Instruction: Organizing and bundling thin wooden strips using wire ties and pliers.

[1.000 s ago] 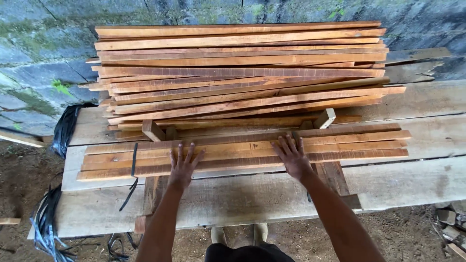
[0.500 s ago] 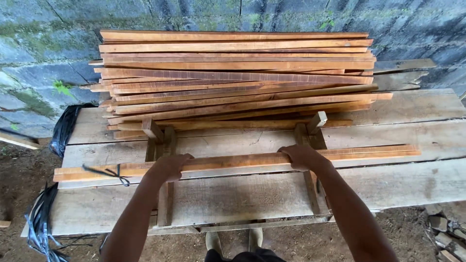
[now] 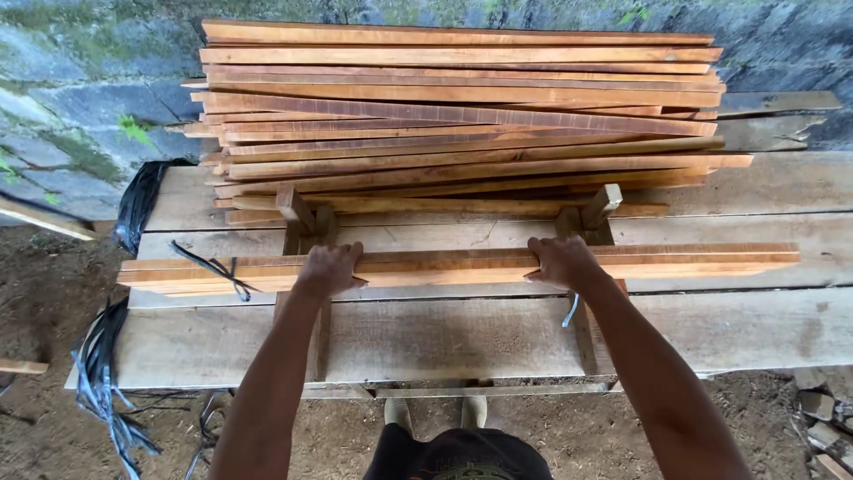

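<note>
Bundle of long reddish-brown wooden slats (image 3: 444,265) is gripped at mid-frame by the left hand (image 3: 327,269) and right hand (image 3: 562,261), both clamped on it, above the grey plank table (image 3: 462,338), below the stacked slat pile (image 3: 462,116).

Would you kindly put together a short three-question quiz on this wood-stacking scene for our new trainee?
1. True or false: both hands grip the same bundle of wooden slats.
2. What is wrapped around the bundle near its left end?
3. Where does the big pile of slats lie: A) on the ground, B) on the plank bench beyond the bundle, C) beneath the bench?

Key
1. True: the left hand and the right hand each hold it.
2. A dark strap.
3. B.
</note>
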